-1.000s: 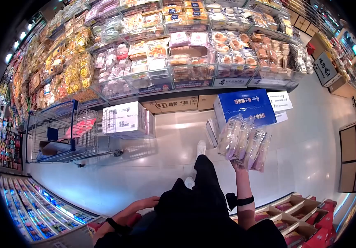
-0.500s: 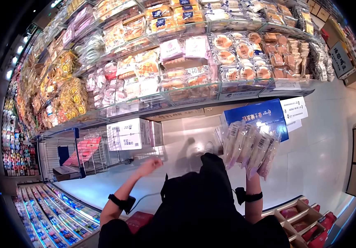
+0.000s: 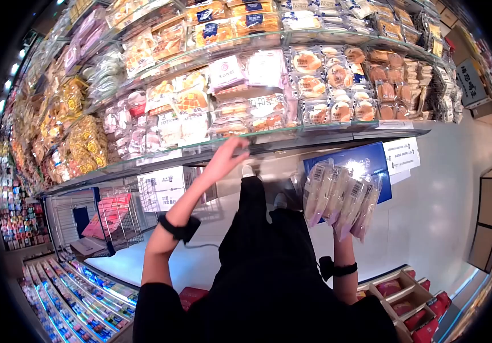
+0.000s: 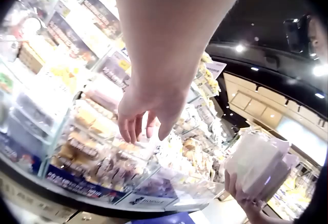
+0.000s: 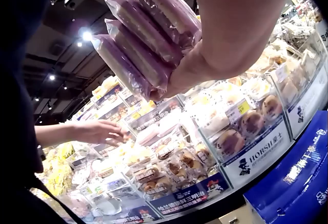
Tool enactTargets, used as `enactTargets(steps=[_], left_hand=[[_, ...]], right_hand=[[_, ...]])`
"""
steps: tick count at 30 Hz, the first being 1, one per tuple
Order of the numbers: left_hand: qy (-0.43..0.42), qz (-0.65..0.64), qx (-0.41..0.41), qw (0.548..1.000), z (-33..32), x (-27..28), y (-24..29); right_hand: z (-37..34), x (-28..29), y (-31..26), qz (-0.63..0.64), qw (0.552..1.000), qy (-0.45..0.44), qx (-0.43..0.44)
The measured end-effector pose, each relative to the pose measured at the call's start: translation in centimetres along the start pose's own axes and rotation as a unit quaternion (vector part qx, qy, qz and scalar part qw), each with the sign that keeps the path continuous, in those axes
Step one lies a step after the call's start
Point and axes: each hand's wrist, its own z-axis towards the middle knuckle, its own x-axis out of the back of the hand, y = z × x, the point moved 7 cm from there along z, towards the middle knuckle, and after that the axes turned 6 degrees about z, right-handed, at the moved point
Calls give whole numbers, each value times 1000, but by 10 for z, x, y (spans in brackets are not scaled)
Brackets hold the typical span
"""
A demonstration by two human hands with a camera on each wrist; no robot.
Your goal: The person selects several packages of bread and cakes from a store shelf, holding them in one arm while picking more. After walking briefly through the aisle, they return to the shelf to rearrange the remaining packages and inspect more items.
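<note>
Several clear-wrapped bread packs with purple sides stand in a row in my right hand, which grips them from below. In the head view the packs mostly hide that hand, and they overlap the blue box behind them. My left hand is stretched out towards the front edge of the bread shelf, its fingers relaxed and holding nothing. The left wrist view has the same hand's fingers pointing down before bagged buns. Two white-labelled packs sit on the shelf a little beyond it.
A blue carton with white sheets stands on the floor at right. White cartons and a wire shopping cart holding a pink item are at left. Wooden bins of red packages are behind at right.
My left hand has risen from beside my body and moved forward to the shelf edge. The right hand keeps the bread packs at about the same place. The body has come closer to the shelf.
</note>
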Motion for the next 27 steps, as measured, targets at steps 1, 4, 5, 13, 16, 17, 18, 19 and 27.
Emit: enactTargets(steps=[1,4,5,13,16,17,18,19,27], left_hand=[[5,13,-25,1000,28,2,6],[17,63,-68,996,99,-16,-18],[-13,137,-80,987,120,-33,-32],[-242,93,40,965,174,-50,-86],[-19,104,-32,994,183,3,-72],[33,139,-70,987,186,8,-72],[31,137,-69,988,190,3,-77],[24,148,-94,984,193,-7,-79],[-45,259,-88,961,213,-81,-84]], right_hand=[[-5,0,0,-4,1000,3,11],[-4,-6,4,-13,999,1,36],[-4,-8,5,-17,999,1,46],[15,-14,22,-46,992,14,117],[28,-13,32,-45,990,23,129],[33,-12,35,-43,990,25,128],[39,-11,38,-43,990,24,130],[44,-10,41,-42,990,25,130],[68,-9,53,-27,990,29,137]])
